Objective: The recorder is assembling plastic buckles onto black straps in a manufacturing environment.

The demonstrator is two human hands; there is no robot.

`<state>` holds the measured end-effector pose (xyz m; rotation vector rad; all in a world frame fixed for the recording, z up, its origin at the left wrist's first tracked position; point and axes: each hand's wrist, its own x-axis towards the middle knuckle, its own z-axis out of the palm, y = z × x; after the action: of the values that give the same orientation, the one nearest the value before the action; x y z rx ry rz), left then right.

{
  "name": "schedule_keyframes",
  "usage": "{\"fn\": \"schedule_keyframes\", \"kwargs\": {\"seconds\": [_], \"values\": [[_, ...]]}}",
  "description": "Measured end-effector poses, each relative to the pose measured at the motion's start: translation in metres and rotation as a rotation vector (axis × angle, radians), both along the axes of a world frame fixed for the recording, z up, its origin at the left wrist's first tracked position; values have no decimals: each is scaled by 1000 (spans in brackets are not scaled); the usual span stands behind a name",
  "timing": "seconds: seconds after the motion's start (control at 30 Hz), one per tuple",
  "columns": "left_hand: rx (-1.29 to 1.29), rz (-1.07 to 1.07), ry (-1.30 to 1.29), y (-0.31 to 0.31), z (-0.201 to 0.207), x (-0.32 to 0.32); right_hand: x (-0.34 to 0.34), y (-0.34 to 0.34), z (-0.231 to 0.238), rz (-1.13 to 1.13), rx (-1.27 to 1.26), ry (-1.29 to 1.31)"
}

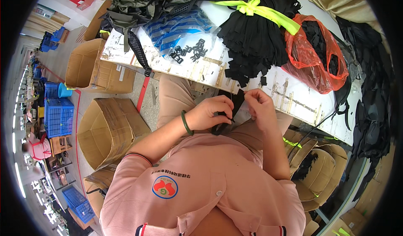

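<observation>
Recorded near edge of white table (331,120) just beyond the fingertips (248,94), black bundle (252,38) farther out, and narrow room back toward pink shirt (201,164), then black strip (238,103) between left hand (213,111), curled around small black piece (222,114), and right hand (261,108), with thumb and forefinger pinched together, cannot tell on what.

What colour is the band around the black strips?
The band is yellow-green, clearest in the head view.

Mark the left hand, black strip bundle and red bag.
Left hand (207,112): head view, back of the hand.
Black strip bundle (252,40): head view, middle of the strips.
Red bag (306,62): head view, its plastic side.
</observation>
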<state>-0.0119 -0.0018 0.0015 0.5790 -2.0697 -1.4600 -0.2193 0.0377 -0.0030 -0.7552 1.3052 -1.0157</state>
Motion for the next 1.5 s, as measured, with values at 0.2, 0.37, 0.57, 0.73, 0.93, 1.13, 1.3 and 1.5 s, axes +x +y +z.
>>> {"fn": "schedule_keyframes", "kwargs": {"seconds": [0.2,0.37,0.57,0.73,0.93,1.13,1.3,1.5], "values": [[277,-62,161,5,-10,1,0,0,-15,-78,-63,-214],[1152,-95,285,-1,-30,-9,17,3,-8,-95,-125,-338],[1307,-200,368,6,-27,-12,2,-5,7,54,-110,-96],[1011,-1,217,5,-10,-14,-47,-45,-39,-163,-185,1173],[958,3,102,2,-12,-11,-46,-36,-37,-114,-142,1091],[1026,120,27,-1,-22,-6,-2,3,12,56,-508,622],[965,163,-100,4,-29,-12,5,11,5,279,-685,808],[979,167,-107,7,-35,-10,9,13,-9,367,-724,942]]}}
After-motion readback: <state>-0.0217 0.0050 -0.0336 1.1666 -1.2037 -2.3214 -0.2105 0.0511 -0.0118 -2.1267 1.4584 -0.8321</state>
